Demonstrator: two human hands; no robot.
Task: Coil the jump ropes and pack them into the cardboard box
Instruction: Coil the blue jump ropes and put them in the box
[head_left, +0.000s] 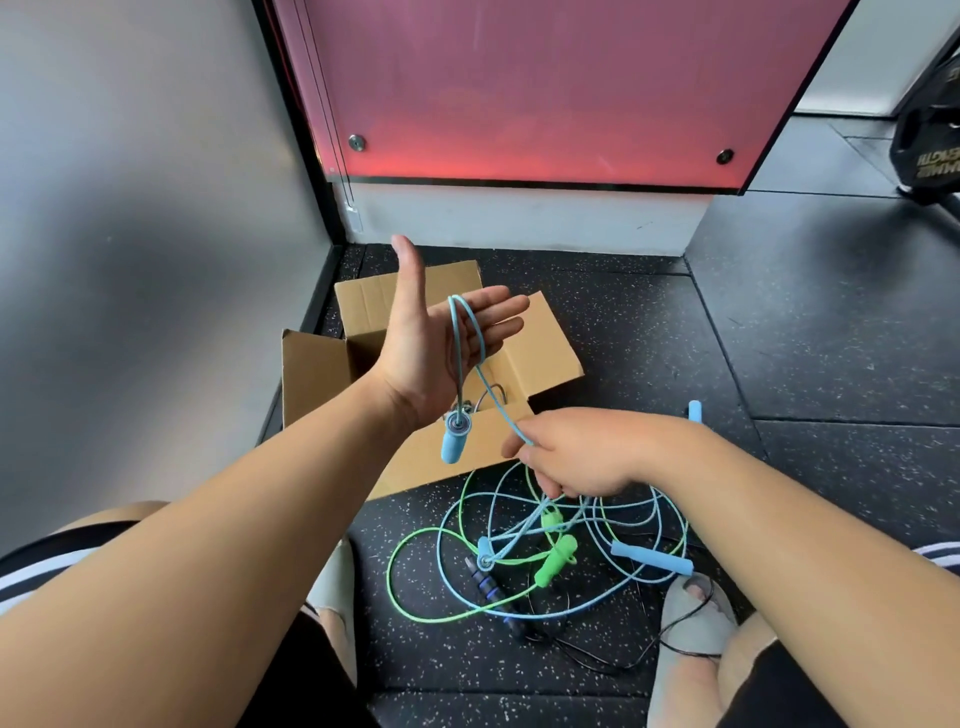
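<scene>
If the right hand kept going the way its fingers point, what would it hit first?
Probably the dangling blue handle, just ahead of the right hand pinching the blue rope; depth is unclear.

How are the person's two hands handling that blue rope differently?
The left hand has straight fingers, the blue rope only draped over them; the right hand pinches that rope with curled fingers. The left hand is raised before the cardboard box; the right hand sits lower, above the rope tangle. Both touch the same rope.
</scene>
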